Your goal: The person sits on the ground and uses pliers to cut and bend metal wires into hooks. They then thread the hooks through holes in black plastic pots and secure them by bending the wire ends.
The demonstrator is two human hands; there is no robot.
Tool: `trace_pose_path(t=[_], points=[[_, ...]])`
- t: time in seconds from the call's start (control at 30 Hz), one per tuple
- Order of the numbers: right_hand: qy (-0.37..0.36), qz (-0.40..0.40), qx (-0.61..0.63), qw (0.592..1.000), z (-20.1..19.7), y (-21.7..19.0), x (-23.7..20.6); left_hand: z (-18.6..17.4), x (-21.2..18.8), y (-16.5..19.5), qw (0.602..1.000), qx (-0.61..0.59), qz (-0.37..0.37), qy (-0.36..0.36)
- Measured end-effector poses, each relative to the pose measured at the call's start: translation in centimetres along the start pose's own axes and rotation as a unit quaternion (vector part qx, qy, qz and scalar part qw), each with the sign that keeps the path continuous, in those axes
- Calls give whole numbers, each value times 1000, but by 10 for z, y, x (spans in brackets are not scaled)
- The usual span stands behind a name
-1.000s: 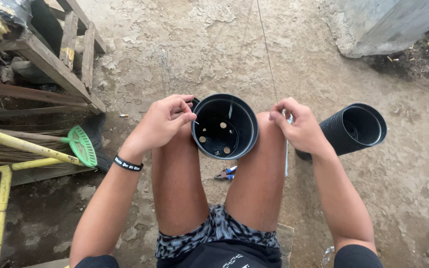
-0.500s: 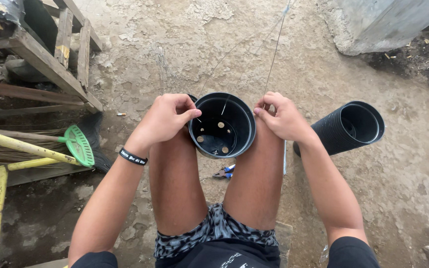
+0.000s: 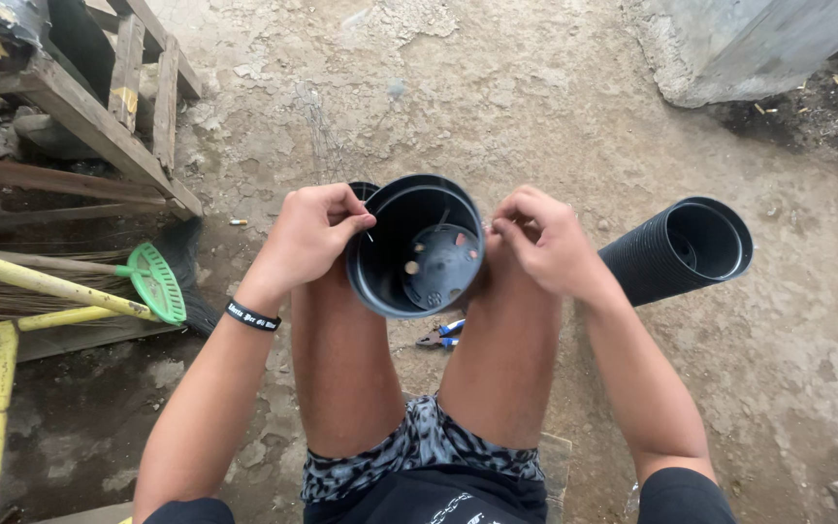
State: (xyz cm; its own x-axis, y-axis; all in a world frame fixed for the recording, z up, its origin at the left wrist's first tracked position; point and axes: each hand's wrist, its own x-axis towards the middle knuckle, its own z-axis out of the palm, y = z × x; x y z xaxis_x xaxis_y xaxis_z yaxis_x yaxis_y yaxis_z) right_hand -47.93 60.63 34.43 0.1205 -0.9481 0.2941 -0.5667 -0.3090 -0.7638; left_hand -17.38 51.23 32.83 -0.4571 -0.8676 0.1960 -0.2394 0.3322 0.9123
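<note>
as hands (image 3: 429,238) pinch pot rim (image 3: 376,291) — bare ground (image 3: 497,107) ahead

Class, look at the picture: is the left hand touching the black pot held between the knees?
Touching. The head view shows the left hand with its fingertips pinched right against the rim of the pot; no gap is visible.

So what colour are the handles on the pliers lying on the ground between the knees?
Blue, on the pliers, seen in the head view, below the black pot.

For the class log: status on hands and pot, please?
Left hand pinching at the black pot rim. Right hand pinching at opposite rim. Pot between knees. Pliers on ground below.
</note>
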Motion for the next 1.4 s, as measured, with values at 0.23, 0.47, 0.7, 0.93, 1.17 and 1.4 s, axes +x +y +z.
trace_pose_path(t=[0.23, 0.47, 0.7, 0.93, 1.17, 1.4], points=[[74, -39, 174, 981, 19, -28, -24, -1, -2, -20, 998, -61, 1, -11], [140, -100, 191, 966, 35, -53, -24, 3, 0, -13, 999, -45, -11, -23], [205, -100, 137, 964, 44, -67, -24, 3, 0, -6, 999, -35, -16, -25], [219, -102, 249, 938, 58, -50, -20, 5, 1, 1, 999, -8, -31, -31], [238, -101, 272, 927, 66, -43, -20, 6, 1, 5, 999, -10, -34, -33], [244, -92, 267, 928, 68, -38, -19, 6, 1, 5, 999, -11, -37, -33]])
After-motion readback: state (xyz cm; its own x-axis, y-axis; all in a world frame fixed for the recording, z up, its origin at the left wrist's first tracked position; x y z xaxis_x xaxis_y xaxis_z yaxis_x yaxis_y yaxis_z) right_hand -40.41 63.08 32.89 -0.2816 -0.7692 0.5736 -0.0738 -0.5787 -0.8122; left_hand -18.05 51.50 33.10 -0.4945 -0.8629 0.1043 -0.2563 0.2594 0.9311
